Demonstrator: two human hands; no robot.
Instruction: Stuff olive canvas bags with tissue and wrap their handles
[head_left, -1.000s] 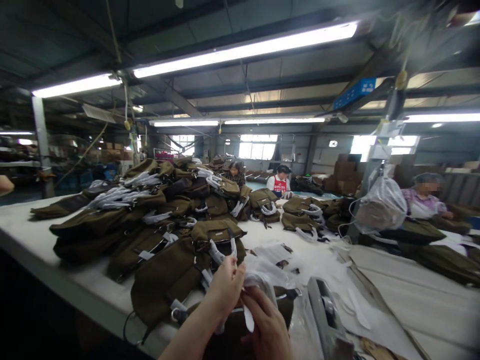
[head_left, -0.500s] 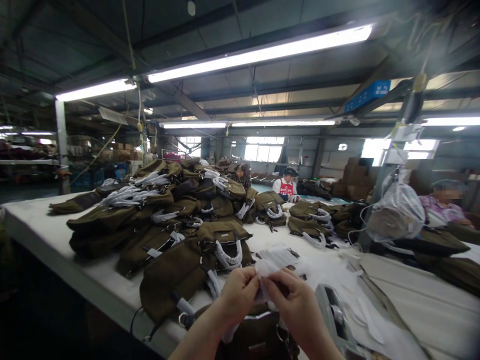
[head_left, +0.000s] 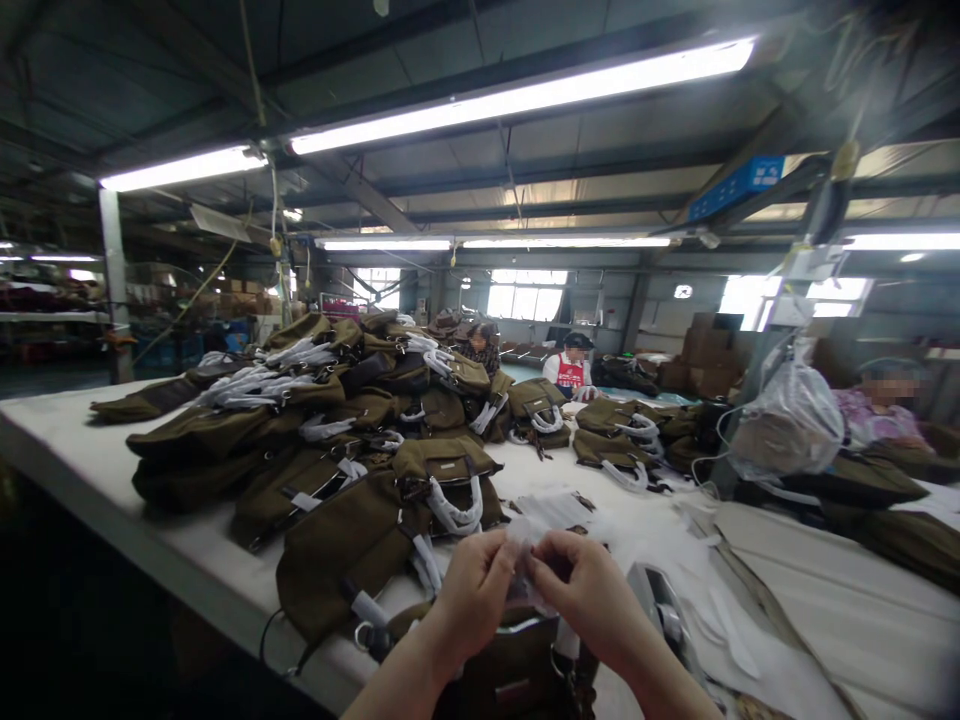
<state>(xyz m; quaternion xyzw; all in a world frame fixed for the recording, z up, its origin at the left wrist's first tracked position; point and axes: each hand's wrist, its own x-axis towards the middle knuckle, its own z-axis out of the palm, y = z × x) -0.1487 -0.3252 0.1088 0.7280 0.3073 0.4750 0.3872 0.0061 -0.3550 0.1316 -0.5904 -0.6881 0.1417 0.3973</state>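
Between my two hands is a small translucent white sheet [head_left: 531, 592], thin like a plastic bag or tissue. My left hand [head_left: 480, 580] pinches its left edge with thumb and fingers. Opposite, my right hand [head_left: 574, 585] pinches it between thumb and forefinger. Under my wrists lies a dark olive handbag [head_left: 514, 668], partly hidden by my arms, with a metal ring and a small label on its front. Just beyond my fingers, a stack of white sheets [head_left: 551, 508] rests on the table.
Olive handbags [head_left: 337, 540] with white-wrapped handles are piled to the left on the white table [head_left: 56, 430]. A grey tape dispenser [head_left: 660, 605] stands right of my hand. Pale sheets [head_left: 840, 570] lie further right. A clear bag [head_left: 787, 425] hangs by a post; several people sit beyond.
My fingertips have drawn slightly apart, and my right hand has turned a little on the thin sheet. The view has shifted slightly.
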